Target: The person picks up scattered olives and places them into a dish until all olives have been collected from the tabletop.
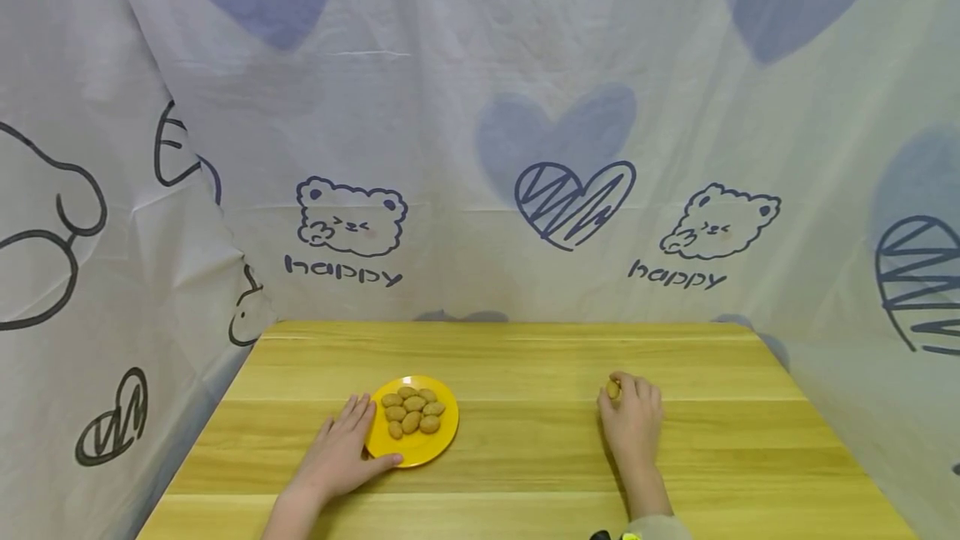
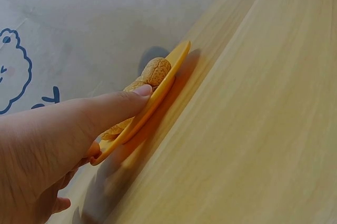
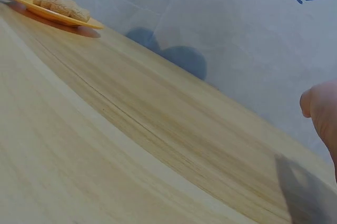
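A yellow plate lies on the table with several tan, wrinkled walnuts grouped on it. At the plate's left side, my left hand holds the rim between thumb and fingers. The left wrist view shows the thumb lying over the rim, close to the walnuts. Well to the right of the plate, my right hand pinches a single walnut between thumb and fingers. Only part of the thumb shows in the right wrist view, and the held walnut is out of sight there.
The light wooden table spreads beneath both hands. Behind its far edge hangs a pale curtain printed with hearts and bears, and more of it borders the left and right sides.
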### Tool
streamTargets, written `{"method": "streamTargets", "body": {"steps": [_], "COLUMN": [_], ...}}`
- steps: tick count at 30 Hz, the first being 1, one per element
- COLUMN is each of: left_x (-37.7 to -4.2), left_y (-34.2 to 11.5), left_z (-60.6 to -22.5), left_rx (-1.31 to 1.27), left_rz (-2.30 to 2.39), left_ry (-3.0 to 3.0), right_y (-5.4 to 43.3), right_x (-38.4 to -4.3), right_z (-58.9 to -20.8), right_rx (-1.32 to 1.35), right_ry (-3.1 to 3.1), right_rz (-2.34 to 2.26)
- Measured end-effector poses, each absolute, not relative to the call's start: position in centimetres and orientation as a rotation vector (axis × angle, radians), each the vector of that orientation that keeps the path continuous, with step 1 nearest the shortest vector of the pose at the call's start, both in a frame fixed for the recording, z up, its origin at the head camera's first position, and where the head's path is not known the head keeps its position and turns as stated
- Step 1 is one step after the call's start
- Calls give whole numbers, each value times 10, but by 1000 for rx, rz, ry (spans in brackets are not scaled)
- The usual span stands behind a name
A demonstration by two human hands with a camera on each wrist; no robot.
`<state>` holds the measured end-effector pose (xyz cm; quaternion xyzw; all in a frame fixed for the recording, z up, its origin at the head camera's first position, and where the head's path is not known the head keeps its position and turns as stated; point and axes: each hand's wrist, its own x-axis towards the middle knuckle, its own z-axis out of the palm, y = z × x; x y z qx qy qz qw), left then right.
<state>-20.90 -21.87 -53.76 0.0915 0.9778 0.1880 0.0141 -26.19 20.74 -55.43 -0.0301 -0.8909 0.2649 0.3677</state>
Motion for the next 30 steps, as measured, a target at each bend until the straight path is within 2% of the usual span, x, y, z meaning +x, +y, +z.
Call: {"method": "streamTargets", "body": {"steps": [30], "left_x": [-209], "left_y": [-218], "left_z": [-537], "left_rx": [277], "left_rz": [608], "left_ry": [3037], "right_y": [162], "right_x": [-258], "right_z": [-538], "right_rx": [277], "right_ry": [-2073], "right_rz": [615]}}
